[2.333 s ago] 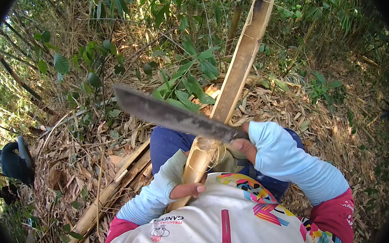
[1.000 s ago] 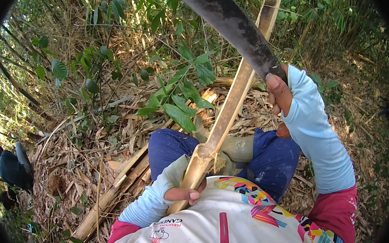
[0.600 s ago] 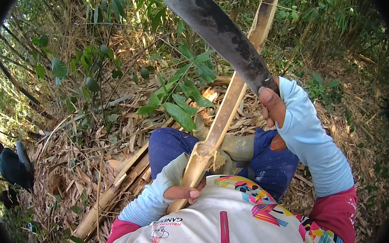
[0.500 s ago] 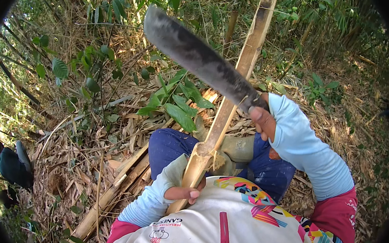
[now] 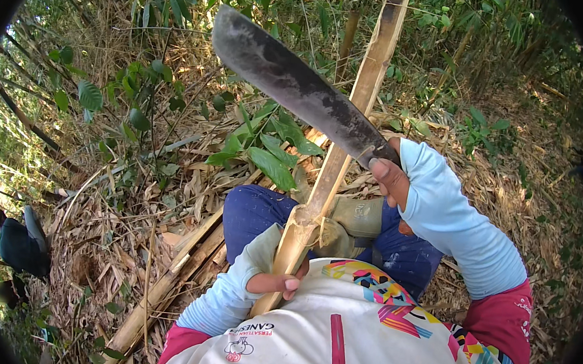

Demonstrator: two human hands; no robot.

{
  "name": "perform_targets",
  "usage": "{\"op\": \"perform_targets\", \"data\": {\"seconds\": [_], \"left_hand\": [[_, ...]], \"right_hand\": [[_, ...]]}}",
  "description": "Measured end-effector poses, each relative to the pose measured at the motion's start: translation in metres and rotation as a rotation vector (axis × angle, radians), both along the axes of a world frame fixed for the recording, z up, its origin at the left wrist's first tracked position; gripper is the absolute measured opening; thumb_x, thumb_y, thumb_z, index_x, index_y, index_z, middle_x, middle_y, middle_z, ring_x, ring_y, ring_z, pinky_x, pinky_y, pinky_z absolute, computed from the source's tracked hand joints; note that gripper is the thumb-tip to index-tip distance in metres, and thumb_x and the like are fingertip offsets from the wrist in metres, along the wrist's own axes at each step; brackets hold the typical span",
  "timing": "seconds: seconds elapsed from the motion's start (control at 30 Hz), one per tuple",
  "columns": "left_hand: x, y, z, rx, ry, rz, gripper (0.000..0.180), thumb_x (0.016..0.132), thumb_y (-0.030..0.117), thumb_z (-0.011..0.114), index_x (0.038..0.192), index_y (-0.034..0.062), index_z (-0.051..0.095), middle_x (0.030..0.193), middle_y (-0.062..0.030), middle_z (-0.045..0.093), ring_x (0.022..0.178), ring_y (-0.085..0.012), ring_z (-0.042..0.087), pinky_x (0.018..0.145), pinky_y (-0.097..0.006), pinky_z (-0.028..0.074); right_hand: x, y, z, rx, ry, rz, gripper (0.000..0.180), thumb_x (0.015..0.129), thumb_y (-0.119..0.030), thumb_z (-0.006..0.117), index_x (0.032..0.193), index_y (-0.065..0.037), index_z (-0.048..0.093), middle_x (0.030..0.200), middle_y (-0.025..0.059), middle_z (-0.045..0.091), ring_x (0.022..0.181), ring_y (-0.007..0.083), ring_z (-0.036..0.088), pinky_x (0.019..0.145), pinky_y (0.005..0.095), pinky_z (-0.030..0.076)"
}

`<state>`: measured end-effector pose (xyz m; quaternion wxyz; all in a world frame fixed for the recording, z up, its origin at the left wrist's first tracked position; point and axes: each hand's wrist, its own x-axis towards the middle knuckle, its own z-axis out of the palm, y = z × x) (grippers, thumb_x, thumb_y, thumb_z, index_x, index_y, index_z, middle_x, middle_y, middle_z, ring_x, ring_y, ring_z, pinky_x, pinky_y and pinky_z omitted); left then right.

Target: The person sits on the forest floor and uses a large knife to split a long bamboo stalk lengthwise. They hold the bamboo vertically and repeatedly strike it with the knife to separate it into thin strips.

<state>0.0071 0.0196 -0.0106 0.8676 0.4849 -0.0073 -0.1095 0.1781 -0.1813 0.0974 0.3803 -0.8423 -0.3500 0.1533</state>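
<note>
My right hand (image 5: 392, 179) grips a machete (image 5: 293, 82) by its handle, which is mostly hidden by fingers and sleeve. The wide dark blade slants up to the left and crosses over a long split bamboo strip (image 5: 361, 101). Whether the blade touches the bamboo I cannot tell. Close to my body, my left hand (image 5: 277, 283) is wrapped round the near end of the strip, thumb on top. The strip shows its pale hollow side, with a node (image 5: 308, 216) between my knees, and runs away past the top of the view.
More split bamboo pieces (image 5: 157, 291) lie on dry leaf litter at my left. A green leafy plant (image 5: 269, 156) grows just beyond my knees and boots (image 5: 358, 217). Dense bamboo thicket stands behind. A dark object (image 5: 24, 245) sits at the far left.
The machete and both hands hold almost the same place; the blade has shifted very slightly left. The far end of the bamboo strip has moved a little to the left.
</note>
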Motion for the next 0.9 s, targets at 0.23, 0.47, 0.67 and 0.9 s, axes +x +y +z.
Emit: {"op": "perform_targets", "data": {"seconds": [0.23,0.47,0.67,0.9], "left_hand": [[0.0,0.001,-0.002,0.011,-0.02,0.017,0.048,0.075,0.009,0.076,0.109,-0.0042,0.045,0.077,-0.0074,0.056,0.058,-0.0124,0.058,0.053,-0.023,0.047],[-0.001,0.002,0.003,0.058,-0.018,0.064,0.043,0.076,0.013,0.077,0.104,-0.0036,0.048,0.073,-0.0066,0.056,0.058,-0.012,0.057,0.053,-0.023,0.047],[-0.004,0.016,0.008,0.42,-0.014,0.072,0.062,0.074,0.017,0.08,0.122,-0.0034,0.046,0.094,-0.0106,0.063,0.074,-0.0147,0.063,0.065,-0.026,0.051],[0.004,-0.002,0.032,0.659,-0.199,0.349,0.069,0.082,0.007,0.071,0.14,-0.0028,0.034,0.128,-0.0139,0.055,0.115,-0.0199,0.056,0.098,-0.032,0.043]], "right_hand": [[-0.011,0.003,-0.022,-0.123,-0.141,0.213,0.039,0.094,-0.038,0.056,0.079,-0.002,0.055,0.058,0.0182,0.048,0.054,0.0341,0.052,0.052,0.0417,0.04],[-0.014,0.005,-0.026,-0.11,-0.161,0.249,0.035,0.094,-0.036,0.057,0.085,-0.002,0.06,0.06,0.0172,0.049,0.054,0.0326,0.051,0.053,0.041,0.04],[-0.011,0.005,-0.015,0.087,0.331,-0.029,0.053,0.086,-0.054,0.063,0.102,-0.004,0.058,0.069,0.0047,0.055,0.061,0.0169,0.059,0.052,0.0315,0.051],[-0.016,0.032,-0.075,0.609,0.485,-0.041,0.064,0.067,-0.042,0.086,0.108,-0.003,0.056,0.091,0.0055,0.063,0.078,0.0126,0.059,0.069,0.0281,0.051]]}}
